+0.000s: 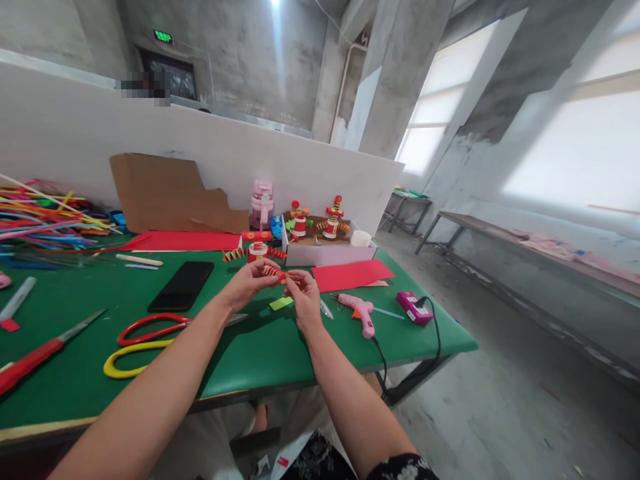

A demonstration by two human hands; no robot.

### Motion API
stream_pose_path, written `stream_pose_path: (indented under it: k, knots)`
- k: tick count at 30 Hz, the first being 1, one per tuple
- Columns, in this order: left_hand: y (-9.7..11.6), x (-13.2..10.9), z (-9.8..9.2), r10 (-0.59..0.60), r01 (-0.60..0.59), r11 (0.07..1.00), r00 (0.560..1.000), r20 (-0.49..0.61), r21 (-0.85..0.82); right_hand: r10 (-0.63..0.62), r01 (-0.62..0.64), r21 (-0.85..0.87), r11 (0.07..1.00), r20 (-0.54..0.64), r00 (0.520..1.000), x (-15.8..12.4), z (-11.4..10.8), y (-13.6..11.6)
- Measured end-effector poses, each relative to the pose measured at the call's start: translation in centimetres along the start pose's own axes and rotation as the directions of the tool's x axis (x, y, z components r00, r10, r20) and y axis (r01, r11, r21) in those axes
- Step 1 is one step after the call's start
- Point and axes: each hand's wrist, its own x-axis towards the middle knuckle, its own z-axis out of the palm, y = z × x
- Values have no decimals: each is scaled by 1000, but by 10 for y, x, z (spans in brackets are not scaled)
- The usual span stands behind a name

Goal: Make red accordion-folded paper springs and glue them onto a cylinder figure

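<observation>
Above the green table, my left hand [253, 281] pinches one end of a small red and orange folded paper strip [274, 272]. My right hand [303, 297] has its fingers closed on the strip's other end. Just behind my left hand stands a red and white paper figure [257, 251] with pleated paper arms spread to both sides. A yellow-green paper piece [281, 304] lies below the strip, between my hands. Beside my right hand are a whitish pen-like item [326, 309] and a pink hot glue gun [361, 312].
Scissors with red and yellow handles [145, 337] lie by my left forearm, near a black phone [181, 286] and a red-handled knife [50, 350]. A box [330, 254] with two paper figures stands behind, near red paper [353, 274]. A purple power box [415, 308] sits right.
</observation>
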Motion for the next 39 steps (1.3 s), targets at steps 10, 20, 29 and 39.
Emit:
stream_pose_path:
  k: [10,20,29,39]
  knots:
    - [3,1,2,168,-164,948,986,10,274,221,-222,46,974,12,975,0,-2,3]
    - [1,2,1,161,-160,937,987,22,312,196,-197,44,979,27,980,2,-3,7]
    - [-1,3,0,154,-154,960,988,17,234,152,-153,21,988,41,987,4,-5,11]
    - [-1,3,2,178,-173,964,984,-7,201,168,-170,52,984,37,985,2,-4,7]
